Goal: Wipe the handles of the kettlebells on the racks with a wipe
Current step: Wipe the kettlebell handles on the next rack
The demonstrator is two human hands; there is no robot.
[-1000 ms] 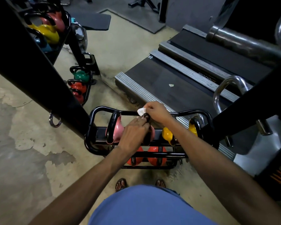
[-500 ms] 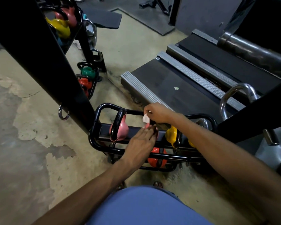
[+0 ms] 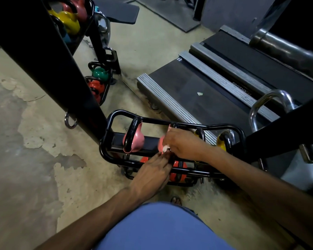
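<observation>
The right hand [image 3: 184, 144] was curled around a white wipe [image 3: 165, 148], pressing it against the black handle of a pink kettlebell [image 3: 160, 143] on the upper tier of the low black rack [image 3: 105, 153]. The left hand [image 3: 152, 173] lay just below with its fingers extended and nearly straight, gripping nothing. Its fingertips reached the near end of the same handle. A second pink kettlebell [image 3: 135, 141] stood to the left on that tier, with yellow kettlebells [image 3: 221, 142] to the right and red kettlebells [image 3: 178, 171] on the lower tier. A treadmill [image 3: 197, 98] stood just behind the rack.
</observation>
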